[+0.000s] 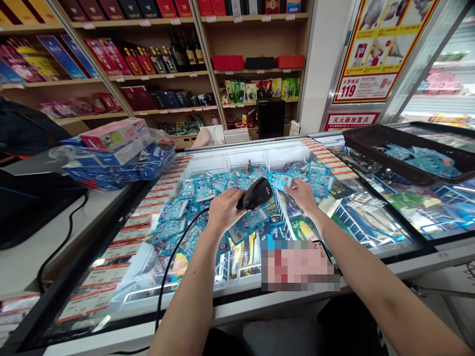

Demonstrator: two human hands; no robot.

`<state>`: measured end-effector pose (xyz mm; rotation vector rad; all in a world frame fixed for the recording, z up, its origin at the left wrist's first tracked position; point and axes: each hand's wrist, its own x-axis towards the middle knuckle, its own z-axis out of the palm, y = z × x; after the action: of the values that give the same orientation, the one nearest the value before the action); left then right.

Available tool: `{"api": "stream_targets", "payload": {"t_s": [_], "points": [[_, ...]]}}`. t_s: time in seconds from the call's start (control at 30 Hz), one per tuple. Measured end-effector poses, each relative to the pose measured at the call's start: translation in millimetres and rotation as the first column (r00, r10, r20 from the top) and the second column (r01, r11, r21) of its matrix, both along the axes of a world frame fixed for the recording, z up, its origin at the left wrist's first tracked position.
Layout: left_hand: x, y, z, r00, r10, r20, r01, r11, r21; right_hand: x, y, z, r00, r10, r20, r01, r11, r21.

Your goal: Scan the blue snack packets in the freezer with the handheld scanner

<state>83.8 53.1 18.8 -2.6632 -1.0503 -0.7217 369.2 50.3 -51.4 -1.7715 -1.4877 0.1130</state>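
Observation:
My left hand (224, 210) is wrapped round a black barcode scanner (259, 193), whose cable runs down past my left forearm. The scanner's head points right, towards my right hand. Between the fingers of my right hand (301, 194) is a light-blue packet (280, 180), pinched by its right edge. Many similar blue packets (173, 210) lie spread over the glass top of the chest freezer (135, 277), mostly left of and beyond my left hand. A smaller group of blue packets (319, 178) lies just right of my right hand.
A brown plastic basket (408, 136) with blue packets stands at the right. Plastic-wrapped boxes (115, 148) are at the left, near a black cable (70, 235). A pixelated object (300, 267) lies at the front edge. Stocked shelves (156, 76) line the back.

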Motion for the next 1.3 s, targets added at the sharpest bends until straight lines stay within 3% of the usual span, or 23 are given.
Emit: {"api": "stream_targets", "payload": {"t_s": [1.0, 1.17, 1.3], "points": [[5.4, -1.1, -3.4, 1.000, -0.016, 0.011, 0.017, 0.999, -0.051, -0.4, 1.2, 0.2, 1.000, 0.003, 0.022, -0.002, 0.999, -0.036], [0.2, 2.5, -3.0, 0.999, 0.046, 0.016, -0.046, 0.999, -0.014, -2.7, -2.1, 0.4, 1.000, -0.007, 0.003, 0.007, 0.998, 0.063], [-6.5, 6.3, -2.6, 0.994, 0.110, 0.023, -0.110, 0.994, 0.012, -0.3, -8.9, 4.0, 0.989, -0.129, 0.069, 0.116, 0.978, 0.172]]}}
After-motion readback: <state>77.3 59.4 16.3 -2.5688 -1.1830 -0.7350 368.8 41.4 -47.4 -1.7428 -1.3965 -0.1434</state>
